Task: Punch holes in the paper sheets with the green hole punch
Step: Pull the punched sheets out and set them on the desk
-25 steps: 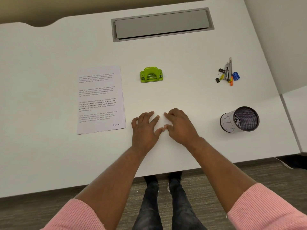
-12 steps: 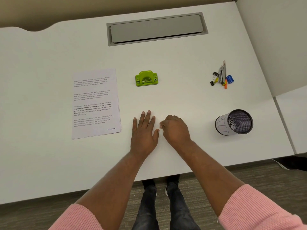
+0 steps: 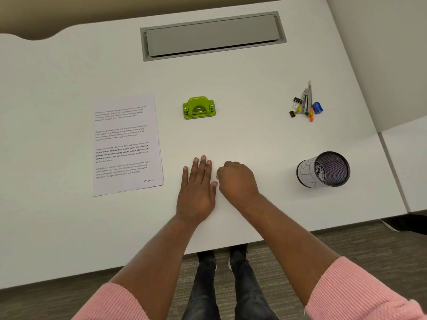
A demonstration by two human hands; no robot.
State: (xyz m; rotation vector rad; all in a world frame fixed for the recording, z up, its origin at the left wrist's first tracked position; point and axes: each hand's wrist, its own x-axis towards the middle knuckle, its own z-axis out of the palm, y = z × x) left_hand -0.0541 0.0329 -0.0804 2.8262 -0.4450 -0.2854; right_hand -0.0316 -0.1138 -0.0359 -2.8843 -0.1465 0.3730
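The green hole punch stands on the white desk, just beyond my hands. A small stack of printed paper sheets lies flat to its left. My left hand rests flat on the desk with straight fingers, a little right of the sheets. Beside it, my right hand sits on the desk with its fingers curled under, holding nothing that I can see. Neither hand touches the punch or the paper.
A mesh pen cup with a paper label lies on its side at the right. A stapler, binder clips and a blue sharpener are clustered at the far right. A grey cable tray lid is set into the desk's back.
My left hand's fingers have straightened and closed together flat on the desk. My right hand's fingers have curled under into a loose fist. The view has shifted slightly.
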